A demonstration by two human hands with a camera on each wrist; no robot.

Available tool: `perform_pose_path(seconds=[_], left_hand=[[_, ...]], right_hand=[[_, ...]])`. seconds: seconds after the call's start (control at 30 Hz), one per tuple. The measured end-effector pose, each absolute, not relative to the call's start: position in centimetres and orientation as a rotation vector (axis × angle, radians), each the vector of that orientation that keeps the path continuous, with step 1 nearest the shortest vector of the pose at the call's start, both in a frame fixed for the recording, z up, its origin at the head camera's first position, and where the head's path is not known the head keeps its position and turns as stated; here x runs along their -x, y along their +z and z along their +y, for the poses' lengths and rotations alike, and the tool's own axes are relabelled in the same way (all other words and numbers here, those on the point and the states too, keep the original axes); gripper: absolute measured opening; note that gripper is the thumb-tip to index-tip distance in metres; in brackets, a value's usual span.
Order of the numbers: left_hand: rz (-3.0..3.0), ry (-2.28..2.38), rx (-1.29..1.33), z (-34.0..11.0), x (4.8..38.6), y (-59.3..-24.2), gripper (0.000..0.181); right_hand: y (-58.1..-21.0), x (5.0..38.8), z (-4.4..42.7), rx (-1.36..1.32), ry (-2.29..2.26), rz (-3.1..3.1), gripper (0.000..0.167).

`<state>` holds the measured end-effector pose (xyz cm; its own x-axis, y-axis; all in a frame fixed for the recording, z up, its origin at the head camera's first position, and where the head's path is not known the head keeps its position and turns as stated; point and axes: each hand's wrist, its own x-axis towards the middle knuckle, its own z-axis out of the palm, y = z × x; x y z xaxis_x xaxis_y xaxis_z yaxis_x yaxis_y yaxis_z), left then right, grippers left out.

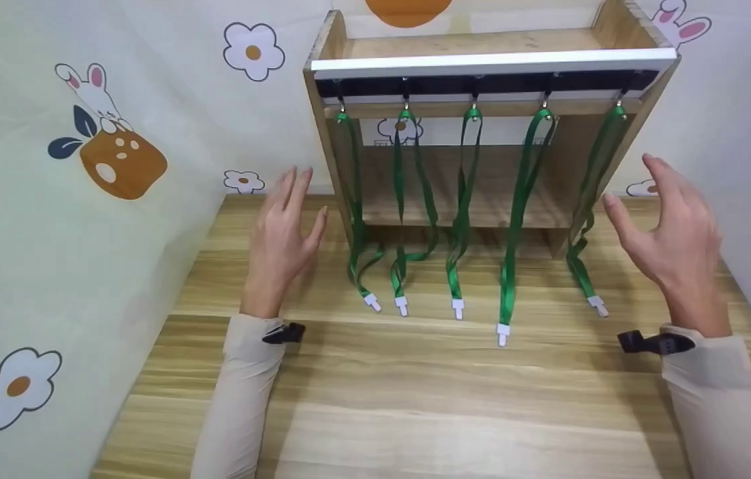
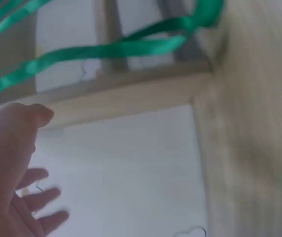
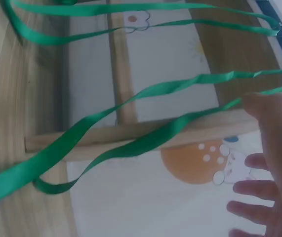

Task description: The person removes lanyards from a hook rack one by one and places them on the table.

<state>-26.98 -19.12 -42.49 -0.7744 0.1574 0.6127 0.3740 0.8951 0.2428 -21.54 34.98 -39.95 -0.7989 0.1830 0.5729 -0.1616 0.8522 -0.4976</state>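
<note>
Several green lanyards (image 1: 511,246) hang in a row from small hooks on the dark strip (image 1: 442,85) of a wooden rack (image 1: 455,179). Each lanyard ends in a white clip (image 1: 503,334) lying on the table. My left hand (image 1: 280,236) is held left of the rack, fingers spread, near the leftmost lanyard (image 1: 354,199). On the other side, my right hand (image 1: 678,236) is raised beside the rightmost lanyard (image 1: 591,173), thumb and fingers apart. Neither hand holds anything. In the right wrist view, the nearest lanyard (image 3: 155,140) runs past the thumb of my right hand (image 3: 274,163).
A wood-grain table (image 1: 415,399) spreads in front of the rack. Behind and to the sides hangs white cloth (image 1: 169,80) printed with flowers, rabbits and oranges. Dark straps (image 1: 285,332) sit on both wrists over beige sleeves.
</note>
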Motion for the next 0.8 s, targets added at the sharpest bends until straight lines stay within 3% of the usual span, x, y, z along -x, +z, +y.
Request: perform_pose_path(seconds=[0.27, 0.8], left_hand=[[-2.302, -0.821, 0.448, -16.5, 28.4, -41.1, 0.055], [-2.260, -1.012, 0.406, -14.7, 29.7, -42.1, 0.044]], right_hand=[[-38.3, 21.7, 31.8, -0.060, 0.897, -2.099, 0.039], [-38.0, 22.1, 30.1, -0.057, 0.864, -2.191, 0.054]])
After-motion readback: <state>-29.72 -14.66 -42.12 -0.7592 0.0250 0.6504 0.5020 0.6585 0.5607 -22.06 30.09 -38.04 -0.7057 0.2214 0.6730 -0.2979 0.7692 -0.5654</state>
